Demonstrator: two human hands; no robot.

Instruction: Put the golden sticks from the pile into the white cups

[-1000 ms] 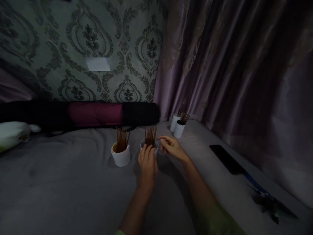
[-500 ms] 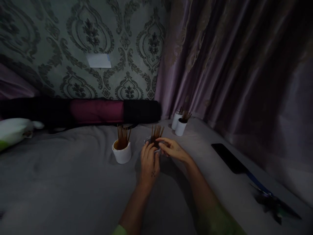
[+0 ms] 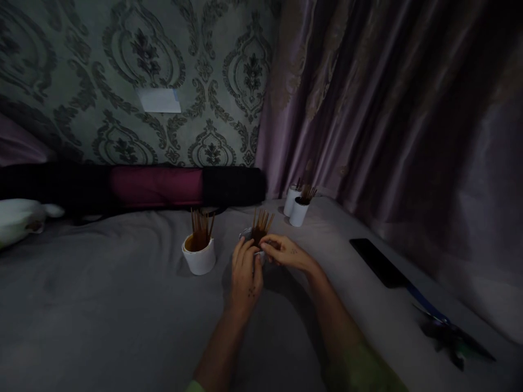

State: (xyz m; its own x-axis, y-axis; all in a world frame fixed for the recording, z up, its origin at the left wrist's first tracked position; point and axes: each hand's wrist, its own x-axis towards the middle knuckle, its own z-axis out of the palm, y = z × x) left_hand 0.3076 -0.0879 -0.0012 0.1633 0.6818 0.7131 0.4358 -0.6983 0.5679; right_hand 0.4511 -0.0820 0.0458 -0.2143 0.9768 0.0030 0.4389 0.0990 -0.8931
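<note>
In the middle stands a cup (image 3: 246,234) with several thin brown sticks (image 3: 260,221) rising out of it. My left hand (image 3: 244,267) lies against the cup's near left side, fingers curved round it, so most of the cup is hidden. At its right rim my right hand (image 3: 286,252) has thumb and forefinger pinched together, close to the sticks. What lies in that pinch is too dark and small to make out. To the left, a wide white cup (image 3: 201,258) holds more upright brown sticks (image 3: 201,223).
Two white cups with sticks, one in front (image 3: 299,213), stand by the purple curtain (image 3: 310,125). A dark phone-like slab (image 3: 378,262) with a blue strap (image 3: 427,305) lies right, near a blurred dark object (image 3: 445,335). A black and maroon roll (image 3: 157,186) lies along the wall.
My right thumb and forefinger have closed into a pinch at the cup's rim. My left hand stays round the cup. The whole view has shifted slightly.
</note>
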